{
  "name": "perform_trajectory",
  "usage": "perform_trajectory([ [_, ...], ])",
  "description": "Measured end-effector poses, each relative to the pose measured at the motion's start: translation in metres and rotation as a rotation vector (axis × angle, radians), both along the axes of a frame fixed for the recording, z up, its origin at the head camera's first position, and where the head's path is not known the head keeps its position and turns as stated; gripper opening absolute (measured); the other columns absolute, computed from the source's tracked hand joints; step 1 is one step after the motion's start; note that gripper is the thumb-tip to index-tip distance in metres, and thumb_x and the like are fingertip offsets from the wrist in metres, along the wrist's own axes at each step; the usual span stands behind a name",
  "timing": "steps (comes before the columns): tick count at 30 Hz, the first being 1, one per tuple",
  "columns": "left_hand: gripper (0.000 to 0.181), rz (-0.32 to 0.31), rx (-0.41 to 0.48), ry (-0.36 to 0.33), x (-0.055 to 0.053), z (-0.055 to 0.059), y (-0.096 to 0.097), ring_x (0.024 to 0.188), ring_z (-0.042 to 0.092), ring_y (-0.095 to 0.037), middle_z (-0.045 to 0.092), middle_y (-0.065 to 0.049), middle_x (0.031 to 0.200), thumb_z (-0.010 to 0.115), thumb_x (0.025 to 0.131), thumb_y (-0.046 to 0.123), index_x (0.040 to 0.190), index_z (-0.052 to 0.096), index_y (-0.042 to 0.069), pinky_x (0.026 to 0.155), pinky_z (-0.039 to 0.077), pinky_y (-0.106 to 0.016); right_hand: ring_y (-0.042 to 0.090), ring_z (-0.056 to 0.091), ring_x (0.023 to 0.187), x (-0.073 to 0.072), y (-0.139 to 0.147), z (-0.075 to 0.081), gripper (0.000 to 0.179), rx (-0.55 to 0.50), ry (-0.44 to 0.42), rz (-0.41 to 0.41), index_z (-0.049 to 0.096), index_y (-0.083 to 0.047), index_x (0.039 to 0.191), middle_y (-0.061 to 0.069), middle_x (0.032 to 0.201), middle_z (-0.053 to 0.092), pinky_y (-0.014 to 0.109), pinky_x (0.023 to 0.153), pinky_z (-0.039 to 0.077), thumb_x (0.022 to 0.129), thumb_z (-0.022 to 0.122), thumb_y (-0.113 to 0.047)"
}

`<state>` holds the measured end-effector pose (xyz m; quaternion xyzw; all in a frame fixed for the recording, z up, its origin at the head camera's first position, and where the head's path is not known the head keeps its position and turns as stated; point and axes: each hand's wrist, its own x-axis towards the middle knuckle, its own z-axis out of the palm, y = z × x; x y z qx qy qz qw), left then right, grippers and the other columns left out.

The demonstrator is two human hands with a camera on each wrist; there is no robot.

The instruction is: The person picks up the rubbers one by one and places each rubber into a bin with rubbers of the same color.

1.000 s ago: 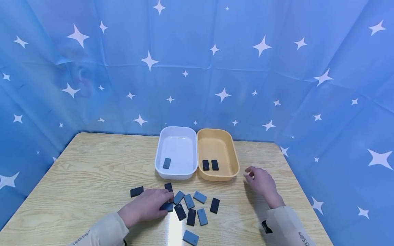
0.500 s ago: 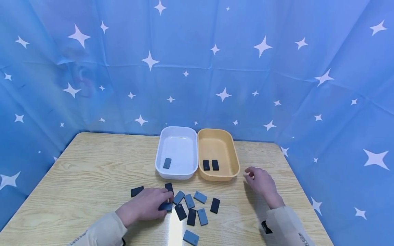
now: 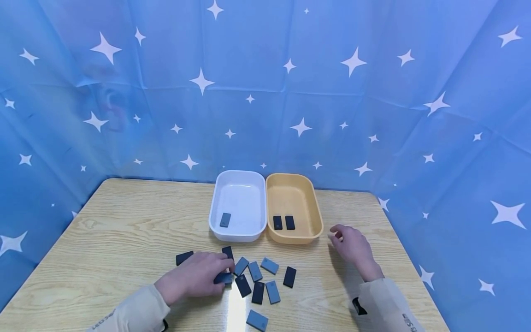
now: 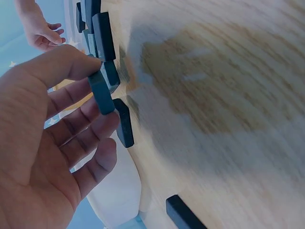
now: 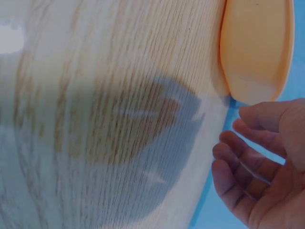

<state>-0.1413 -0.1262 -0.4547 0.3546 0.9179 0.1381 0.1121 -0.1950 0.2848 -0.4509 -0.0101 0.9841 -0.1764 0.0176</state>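
Note:
Between thumb and fingertips, my left hand (image 3: 197, 274) pinches a small blue-grey rectangular block (image 4: 100, 90), low over the table among other blocks. Its fingers partly cover that block in the head view. Close by lie a black block (image 3: 227, 252) and a blue-grey block (image 3: 241, 265), with another black block (image 3: 184, 257) left of the hand. To the right of the orange bin, my right hand (image 3: 352, 246) hovers with loosely curled fingers and nothing in them.
A white bin (image 3: 238, 234) with one blue-grey block stands at the back beside an orange bin (image 3: 295, 240) with two black blocks. Several more black and blue-grey blocks, such as the nearest one (image 3: 257, 320), lie scattered on the wooden table (image 3: 137, 221). A starry curtain hangs behind.
My left hand has shifted very slightly to the left with the blue-grey block. The right hand, the bins and the other blocks have stayed put.

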Motion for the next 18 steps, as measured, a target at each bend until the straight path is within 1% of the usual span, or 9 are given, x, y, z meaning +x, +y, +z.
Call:
perform_trajectory([
  [4, 0.030, 0.005, -0.003, 0.007, 0.001, 0.004, -0.001, 0.065, 0.044, -0.002, 0.057, 0.014, 0.089, 0.071, 0.078, 0.029, 0.107, 0.065, 0.028, 0.055, 0.033, -0.021, 0.020, 0.064, 0.078, 0.001, 0.000, 0.000, 0.027, -0.003, 0.006, -0.005, 0.067, -0.004, 0.115, 0.011, 0.095, 0.070, 0.037, 0.065, 0.051, 0.093, 0.062, -0.020],
  [8, 0.031, 0.005, 0.002, 0.031, 0.001, 0.008, -0.002, 0.063, 0.043, -0.002, 0.055, 0.014, 0.087, 0.070, 0.077, 0.030, 0.107, 0.065, 0.028, 0.053, 0.033, -0.021, 0.020, 0.064, 0.078, 0.002, 0.000, 0.001, 0.027, -0.007, 0.016, -0.002, 0.067, -0.004, 0.115, 0.011, 0.095, 0.070, 0.037, 0.065, 0.051, 0.093, 0.063, -0.020],
  [11, 0.029, -0.008, 0.010, 0.059, 0.000, 0.012, -0.002, 0.064, 0.043, -0.002, 0.055, 0.014, 0.087, 0.070, 0.077, 0.029, 0.105, 0.065, 0.028, 0.054, 0.034, -0.021, 0.021, 0.065, 0.079, 0.002, 0.000, 0.001, 0.027, -0.009, 0.016, -0.001, 0.067, -0.005, 0.115, 0.011, 0.095, 0.070, 0.038, 0.065, 0.051, 0.093, 0.062, -0.020],
  [18, 0.026, -0.021, 0.018, 0.111, -0.006, 0.026, -0.003, 0.065, 0.045, -0.003, 0.056, 0.012, 0.088, 0.073, 0.078, 0.029, 0.102, 0.064, 0.025, 0.057, 0.036, -0.020, 0.022, 0.066, 0.081, 0.002, 0.001, 0.001, 0.028, -0.016, 0.017, 0.002, 0.066, -0.005, 0.116, 0.011, 0.096, 0.071, 0.038, 0.066, 0.052, 0.093, 0.063, -0.021],
])
